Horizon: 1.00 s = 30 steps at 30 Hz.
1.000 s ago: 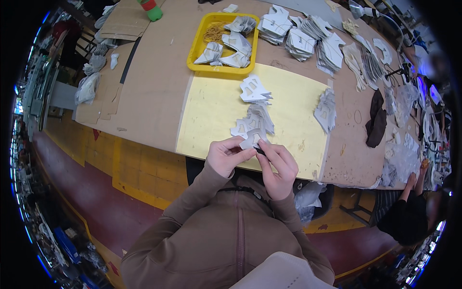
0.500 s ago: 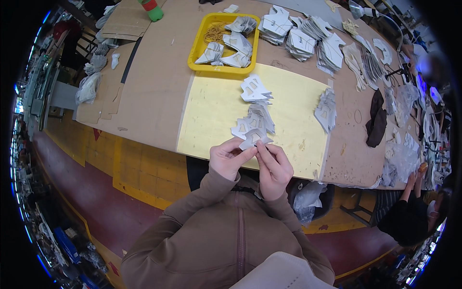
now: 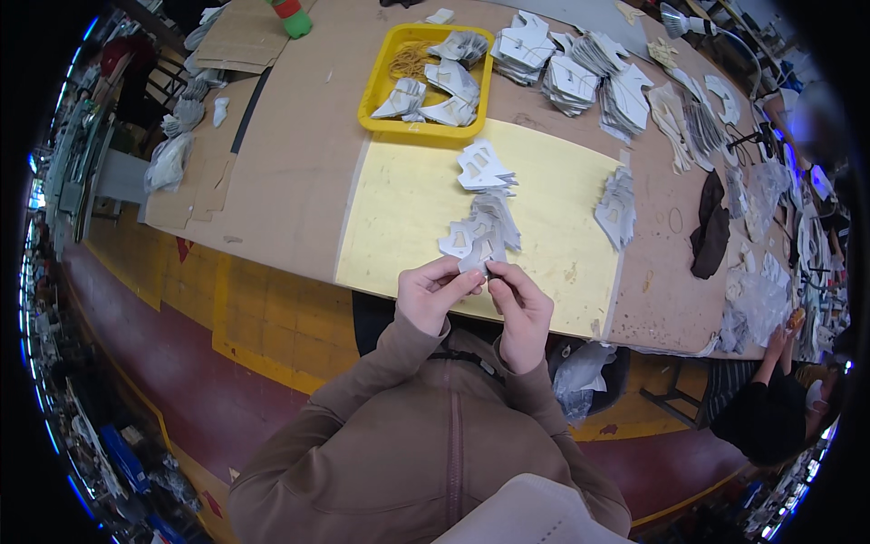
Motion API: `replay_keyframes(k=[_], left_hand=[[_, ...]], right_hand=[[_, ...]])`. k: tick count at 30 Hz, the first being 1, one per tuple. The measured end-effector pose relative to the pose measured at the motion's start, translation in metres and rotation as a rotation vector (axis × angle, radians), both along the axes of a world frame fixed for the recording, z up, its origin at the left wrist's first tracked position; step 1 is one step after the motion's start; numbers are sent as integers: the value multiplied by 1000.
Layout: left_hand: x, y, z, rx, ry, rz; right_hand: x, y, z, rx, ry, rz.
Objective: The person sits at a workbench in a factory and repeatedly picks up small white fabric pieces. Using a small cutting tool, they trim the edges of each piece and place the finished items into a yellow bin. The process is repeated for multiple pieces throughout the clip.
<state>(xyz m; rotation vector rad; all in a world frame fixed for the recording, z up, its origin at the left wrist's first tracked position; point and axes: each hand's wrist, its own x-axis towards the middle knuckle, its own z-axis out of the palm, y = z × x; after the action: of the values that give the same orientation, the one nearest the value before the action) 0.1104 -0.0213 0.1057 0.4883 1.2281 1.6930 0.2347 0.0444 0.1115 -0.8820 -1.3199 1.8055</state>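
Close to the table's front edge, my left hand [image 3: 430, 296] and my right hand [image 3: 523, 311] pinch a small grey-white cut piece [image 3: 475, 260] between thumbs and fingers. Its lower part is hidden by my fingertips. Just beyond them, a fanned pile of similar cut pieces with cut-out holes [image 3: 490, 216] lies on a yellow sheet [image 3: 390, 213]. Behind that sits another small stack of white pieces [image 3: 480, 167]. At the sheet's right side lies a third stack [image 3: 616, 212], away from both hands.
A yellow tray [image 3: 370, 107] at the back holds bundled pieces and tan rubber bands [image 3: 410, 60]. Tied white stacks [image 3: 571, 84] stand right of it. A dark cloth [image 3: 710, 225] and plastic bags [image 3: 755, 299] lie at right. A co-worker [image 3: 766, 399] is at the far right.
The held piece has turned and tilted between my fingers, showing less of its face. My right fingers have shifted slightly around its edge. The stacks on the sheet stay in place.
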Motion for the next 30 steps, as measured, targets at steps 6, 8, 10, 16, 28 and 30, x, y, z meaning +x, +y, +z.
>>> replay_keyframes(k=[6,8,10,16,28,30], left_hand=[[-5,3,-3,-50,14,40],[-5,3,-5,-22,56,58],[-7,3,-10,-9,117,85],[-43,-9,-39,-194,331,145],[-54,-2,-60,-296,1405,164],[-37,9,-62,-274,1469,142]], right_hand=[[4,1,3,-386,374,55],[3,-3,6,40,53,97],[-2,-7,8,492,-180,91],[-1,-2,6,745,-519,300],[17,16,-1,559,-532,195],[17,14,2,556,-494,186]])
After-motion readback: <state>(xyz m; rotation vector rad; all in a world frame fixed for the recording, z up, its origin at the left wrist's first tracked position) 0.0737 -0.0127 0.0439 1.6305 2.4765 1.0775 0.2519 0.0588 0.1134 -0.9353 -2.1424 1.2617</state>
